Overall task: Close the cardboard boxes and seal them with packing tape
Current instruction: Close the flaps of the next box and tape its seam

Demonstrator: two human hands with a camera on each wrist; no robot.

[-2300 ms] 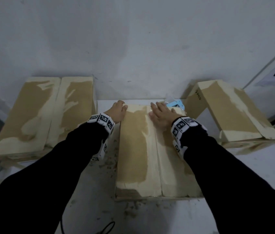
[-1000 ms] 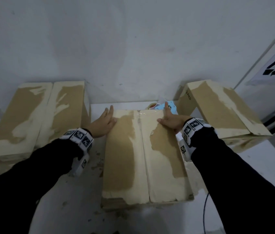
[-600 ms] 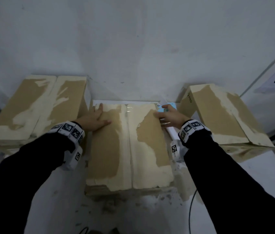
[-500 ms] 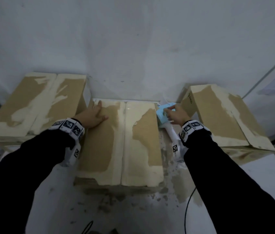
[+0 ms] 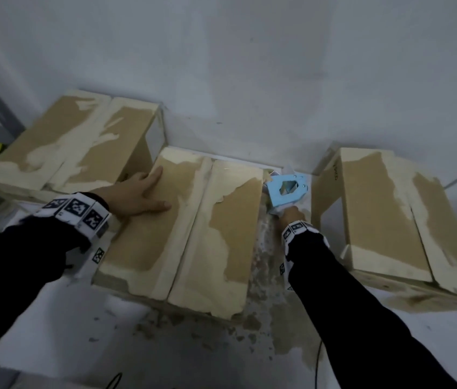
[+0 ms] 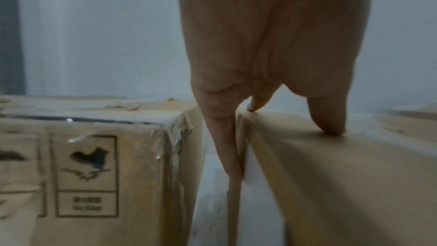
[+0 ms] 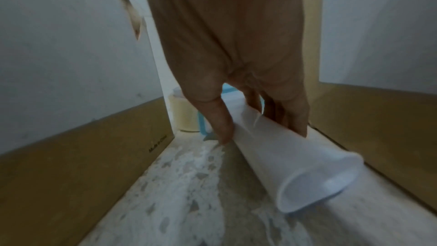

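Note:
The middle cardboard box [image 5: 193,231] lies with both flaps down, their seam running away from me. My left hand [image 5: 137,196] rests flat on its left flap, fingers straight; in the left wrist view the little finger [image 6: 227,149] hangs over the box's left edge. My right hand [image 5: 289,217] grips the white handle [image 7: 290,160] of the blue tape dispenser [image 5: 287,192], which sits in the gap right of the box. The tape roll [image 7: 184,115] shows behind my fingers.
A closed box [image 5: 72,141] stands at the left, wrapped in clear tape at its corner [image 6: 175,130]. A third box [image 5: 387,214] stands at the right. The white table [image 5: 266,327] is littered with cardboard scraps. A wall rises right behind the boxes.
The middle box has slid left, next to the left box. My right hand left the right flap and took hold of the tape dispenser's handle. My left hand stayed on the left flap.

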